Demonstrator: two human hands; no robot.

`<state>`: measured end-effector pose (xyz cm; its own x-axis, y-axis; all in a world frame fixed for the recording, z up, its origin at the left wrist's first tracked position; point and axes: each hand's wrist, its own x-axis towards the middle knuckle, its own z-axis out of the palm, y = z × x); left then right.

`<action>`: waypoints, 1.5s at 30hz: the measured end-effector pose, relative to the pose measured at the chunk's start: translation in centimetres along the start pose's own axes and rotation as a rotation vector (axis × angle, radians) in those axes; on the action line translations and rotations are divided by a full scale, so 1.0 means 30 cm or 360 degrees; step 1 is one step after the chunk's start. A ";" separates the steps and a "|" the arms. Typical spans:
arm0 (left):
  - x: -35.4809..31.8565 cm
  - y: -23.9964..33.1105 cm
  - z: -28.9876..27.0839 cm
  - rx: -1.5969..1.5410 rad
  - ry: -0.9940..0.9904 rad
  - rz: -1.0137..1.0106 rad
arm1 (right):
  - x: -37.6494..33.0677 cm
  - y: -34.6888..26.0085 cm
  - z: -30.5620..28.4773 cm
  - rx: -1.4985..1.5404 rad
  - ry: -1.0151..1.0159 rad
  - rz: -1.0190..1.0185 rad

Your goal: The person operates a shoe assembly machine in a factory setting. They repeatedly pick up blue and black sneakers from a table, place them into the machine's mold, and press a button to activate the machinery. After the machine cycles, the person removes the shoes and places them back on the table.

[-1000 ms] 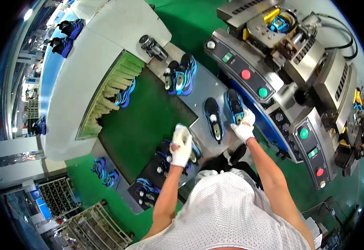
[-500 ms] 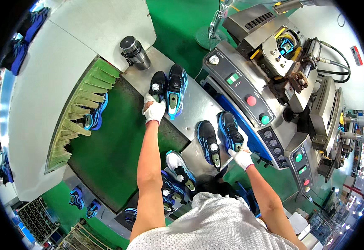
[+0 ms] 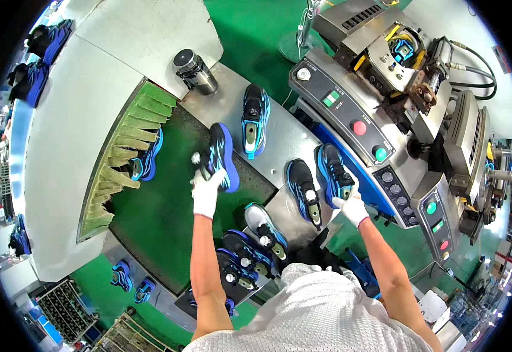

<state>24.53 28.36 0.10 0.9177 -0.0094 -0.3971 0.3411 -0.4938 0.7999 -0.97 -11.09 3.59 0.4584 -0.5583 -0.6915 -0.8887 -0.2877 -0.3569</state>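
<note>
My left hand [image 3: 206, 193], in a white glove, is closed on the heel end of a black sneaker [image 3: 225, 155] with a blue-purple sole. That sneaker is tipped, its sole facing right, over the green conveyor belt [image 3: 150, 223]. At the right, my gloved right hand [image 3: 351, 208] grips the heel of a black-and-blue sneaker [image 3: 332, 167] by the machine's edge. Beside it, another black sneaker [image 3: 303, 188] rests on the metal table [image 3: 273, 170]. Farther off on the table stands one more sneaker [image 3: 256, 117], with an olive last showing at its heel.
A steel flask [image 3: 196, 73] stands at the far left of the table. Green strips [image 3: 124, 152] hang at the housing opening, a sneaker [image 3: 149, 157] among them. Close to my body sit a white sneaker [image 3: 263, 226] and several dark ones. A pressing machine with a button panel [image 3: 344, 111] is at right.
My left hand has lifted its sneaker off the metal table, tipped it sideways and brought it nearer, over the belt. My right hand stays at the other sneaker's heel. The view has shifted slightly.
</note>
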 end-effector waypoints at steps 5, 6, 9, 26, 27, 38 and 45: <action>-0.355 0.189 -0.005 -0.0003 -0.0143 -0.0034 | 0.025 0.031 -0.040 0.0914 -0.0167 0.0049; -0.373 0.167 0.012 -0.0150 -0.0206 -0.0032 | -0.022 -0.020 -0.073 0.0971 -0.0265 0.0027; -0.446 0.213 0.055 0.0107 -0.0193 -0.0029 | -0.002 0.020 -0.015 0.0391 0.0023 -0.0322; -0.426 0.339 -0.025 0.0755 -0.0003 0.0010 | 0.044 0.140 0.164 -0.0089 0.0259 -0.0347; -0.395 0.333 -0.021 0.0779 0.0076 0.0029 | 0.039 0.136 0.160 -0.0100 0.0268 -0.0348; 0.260 0.247 0.260 0.0895 0.0196 0.0266 | 0.016 0.110 0.139 0.0142 0.0285 -0.0431; 0.235 0.196 0.268 0.0738 0.0089 0.0350 | 0.039 0.159 0.152 -0.0031 0.0333 -0.0358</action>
<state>31.37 18.41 -1.60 0.9715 -0.1160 -0.2069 0.0242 -0.8192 0.5730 -4.66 -9.55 -1.78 0.6352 -0.6265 -0.4516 -0.7659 -0.4357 -0.4728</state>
